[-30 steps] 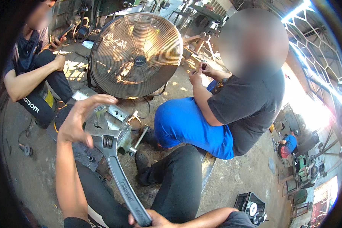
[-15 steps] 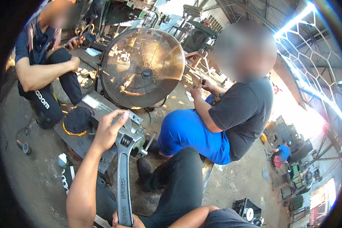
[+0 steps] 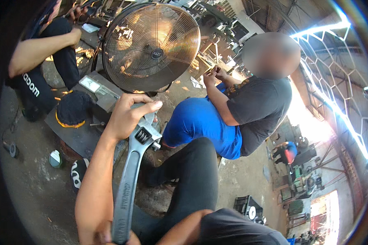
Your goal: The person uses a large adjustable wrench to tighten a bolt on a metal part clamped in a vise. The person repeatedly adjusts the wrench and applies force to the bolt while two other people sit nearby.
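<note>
A large adjustable wrench slants up from the lower edge, its jaw end pointing away from me. My left hand is closed around the jaw end, thumb on top, hiding most of the jaws. The adjusting screw shows just below the fingers. At the lower edge my right hand grips the end of the handle, partly cut off and blurred. Behind the wrench head, a short metal rod end sticks out; what it belongs to is mostly hidden.
A dark bench plate holds a black cap and a caliper-like tool in a case. A big floor fan stands beyond. One person sits at right, another at left. A black crate is lower right.
The wrench has tilted, its handle end shifting left and its head slightly right and up. Both hands moved with it, still holding it. The view has shifted too.
</note>
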The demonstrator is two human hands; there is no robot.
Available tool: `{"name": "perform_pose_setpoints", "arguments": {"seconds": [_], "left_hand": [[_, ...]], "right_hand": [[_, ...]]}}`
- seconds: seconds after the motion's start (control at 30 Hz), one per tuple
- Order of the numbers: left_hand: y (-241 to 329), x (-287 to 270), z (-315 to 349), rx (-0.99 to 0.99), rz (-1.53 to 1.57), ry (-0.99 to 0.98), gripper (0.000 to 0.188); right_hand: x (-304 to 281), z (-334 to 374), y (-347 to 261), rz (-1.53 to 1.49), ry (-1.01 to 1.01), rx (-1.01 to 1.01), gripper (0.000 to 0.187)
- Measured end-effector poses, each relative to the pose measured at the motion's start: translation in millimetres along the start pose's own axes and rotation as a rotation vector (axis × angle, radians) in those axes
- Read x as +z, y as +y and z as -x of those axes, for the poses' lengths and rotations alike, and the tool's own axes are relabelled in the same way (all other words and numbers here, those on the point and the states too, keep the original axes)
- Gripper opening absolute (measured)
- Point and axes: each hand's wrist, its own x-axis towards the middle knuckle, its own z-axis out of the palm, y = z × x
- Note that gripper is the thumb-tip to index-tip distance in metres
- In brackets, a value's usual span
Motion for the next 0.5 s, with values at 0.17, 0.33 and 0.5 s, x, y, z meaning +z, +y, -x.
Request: {"name": "perform_pose_setpoints", "arguments": {"seconds": [0.17, 0.33, 0.5], "left_hand": [[3.0, -10.5, 5.1, 0.022, 0.033, -0.079, 0.019], [6.2, -12.0, 12.8, 0.009, -0.011, -0.086, 0.027], [4.0, -13.3, 7.5, 0.02, -0.035, -0.105, 0.03]], "right_hand": [[11.1, -11.8, 26.4, 0.073, -0.08, -0.002, 0.021], [-24.9, -7.0, -9.9, 0.026, -0.081, 0.333, 0.023], [-33.6, 2.1, -48.9, 0.031, -0.121, 0.469, 0.023]]}}
